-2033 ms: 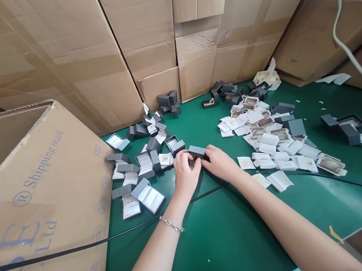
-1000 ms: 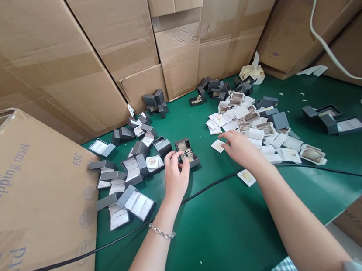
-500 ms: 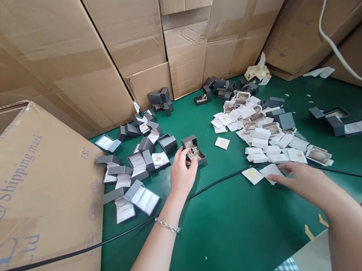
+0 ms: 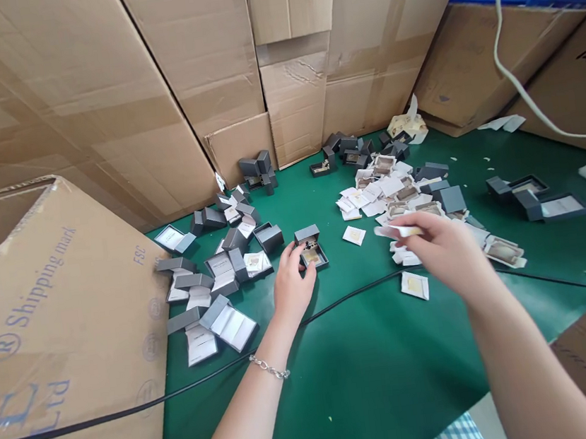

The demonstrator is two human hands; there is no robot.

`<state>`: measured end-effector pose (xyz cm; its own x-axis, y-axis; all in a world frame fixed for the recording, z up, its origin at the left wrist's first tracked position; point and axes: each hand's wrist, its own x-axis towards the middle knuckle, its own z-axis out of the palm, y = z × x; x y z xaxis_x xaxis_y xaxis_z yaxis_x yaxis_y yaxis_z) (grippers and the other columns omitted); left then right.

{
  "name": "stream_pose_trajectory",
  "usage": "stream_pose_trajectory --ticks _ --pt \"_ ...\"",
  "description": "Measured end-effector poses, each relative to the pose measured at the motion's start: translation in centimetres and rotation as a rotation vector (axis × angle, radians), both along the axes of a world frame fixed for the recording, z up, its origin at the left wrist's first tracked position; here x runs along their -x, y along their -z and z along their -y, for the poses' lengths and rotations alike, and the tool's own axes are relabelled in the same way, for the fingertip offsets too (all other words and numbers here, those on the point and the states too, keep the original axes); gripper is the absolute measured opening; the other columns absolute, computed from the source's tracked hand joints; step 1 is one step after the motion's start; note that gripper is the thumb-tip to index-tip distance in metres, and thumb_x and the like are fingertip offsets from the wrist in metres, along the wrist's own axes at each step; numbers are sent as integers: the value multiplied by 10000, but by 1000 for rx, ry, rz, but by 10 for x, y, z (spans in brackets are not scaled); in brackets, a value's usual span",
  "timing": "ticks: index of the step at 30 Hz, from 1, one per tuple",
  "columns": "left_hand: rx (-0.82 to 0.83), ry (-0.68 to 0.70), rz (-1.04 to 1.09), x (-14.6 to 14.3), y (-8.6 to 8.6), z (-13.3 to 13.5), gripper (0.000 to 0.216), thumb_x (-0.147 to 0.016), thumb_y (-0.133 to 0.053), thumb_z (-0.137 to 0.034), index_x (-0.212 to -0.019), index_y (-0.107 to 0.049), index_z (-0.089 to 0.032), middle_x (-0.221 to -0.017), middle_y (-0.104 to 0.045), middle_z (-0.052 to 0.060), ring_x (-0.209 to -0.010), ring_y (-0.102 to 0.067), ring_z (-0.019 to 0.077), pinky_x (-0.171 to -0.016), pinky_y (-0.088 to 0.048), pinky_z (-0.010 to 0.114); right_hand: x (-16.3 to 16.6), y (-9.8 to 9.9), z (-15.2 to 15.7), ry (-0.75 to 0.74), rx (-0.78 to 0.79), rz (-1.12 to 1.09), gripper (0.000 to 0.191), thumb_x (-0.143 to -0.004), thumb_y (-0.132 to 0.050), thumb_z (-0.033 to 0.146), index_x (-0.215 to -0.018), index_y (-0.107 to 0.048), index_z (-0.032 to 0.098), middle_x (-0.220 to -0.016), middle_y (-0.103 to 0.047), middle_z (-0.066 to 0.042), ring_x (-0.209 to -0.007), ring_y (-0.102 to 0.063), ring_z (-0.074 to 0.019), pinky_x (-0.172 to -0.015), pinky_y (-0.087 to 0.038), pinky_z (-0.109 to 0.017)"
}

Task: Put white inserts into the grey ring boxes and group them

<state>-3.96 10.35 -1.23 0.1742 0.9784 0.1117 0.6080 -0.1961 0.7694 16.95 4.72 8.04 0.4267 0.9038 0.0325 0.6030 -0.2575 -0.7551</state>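
My left hand [image 4: 293, 285] grips the near left side of a small dark grey hinged jewellery box [image 4: 320, 256]. Its lid stands up, and a beige insert with dark marks shows inside. Between the thumb and fingers of my right hand [image 4: 443, 247], a white card insert [image 4: 398, 231] is pinched above the table, tilted nearly edge-on. Below that hand lies a white square insert with a yellowish patch [image 4: 414, 286]. A similar insert [image 4: 354, 235] rests farther left, just right of the held box. My right hand hides part of the white insert pile [image 4: 375, 195].
Several opened grey boxes [image 4: 235, 323] lie on the green table [image 4: 376, 373] at left, more at the back and right. A black cable [image 4: 343, 300] crosses the table. Cardboard cartons [image 4: 92, 287] wall the left and back. A white cord [image 4: 501, 44] hangs at right.
My right hand has lifted a white insert off the table and moved it left and away from me. My left hand stays on the box. The view has shifted slightly.
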Motion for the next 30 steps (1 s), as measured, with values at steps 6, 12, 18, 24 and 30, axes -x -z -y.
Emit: stream_pose_trajectory --ticks 6,12,18,24,30 --pt "-72 -9 21 2 8 -5 332 -807 -514 -231 -1131 -584 -231 -1009 -556 41 -642 -538 100 -649 -472 259 64 42 -58 -349 35 -550 212 -707 -482 302 -834 -597 178 -619 -556 3 -545 -511 -115 -551 -438 -240" --pt "-85 -6 5 0 4 -2 128 -792 -563 -289 -801 -661 -208 -922 -536 30 -665 -544 106 -635 -461 252 76 82 -61 -285 -17 -579 205 -671 -537 294 -841 -541 180 -800 -611 -9 -570 -501 -87 -525 -417 -203" --pt "-72 43 -78 2 8 -2 86 -795 -580 -277 -792 -646 -221 -876 -511 16 -723 -550 132 -655 -455 267 65 80 -60 -222 5 -455 231 -695 -567 358 -815 -636 172 -650 -593 9 -508 -459 -96 -527 -386 -232" --pt "-82 102 -126 3 10 -4 153 -854 -494 -248 -845 -647 -238 -791 -489 6 -727 -541 138 -649 -437 256 57 84 -60 -163 -39 -279 252 -716 -568 382 -808 -691 182 -736 -661 -14 -591 -520 -127 -587 -401 -251" --pt "-69 123 -117 2 7 -1 171 -876 -453 -252 -860 -622 -233 -830 -510 11 -745 -558 138 -646 -433 253 66 86 -58 -235 -22 -263 210 -754 -506 266 -849 -672 179 -747 -668 -12 -613 -552 -129 -615 -423 -248"
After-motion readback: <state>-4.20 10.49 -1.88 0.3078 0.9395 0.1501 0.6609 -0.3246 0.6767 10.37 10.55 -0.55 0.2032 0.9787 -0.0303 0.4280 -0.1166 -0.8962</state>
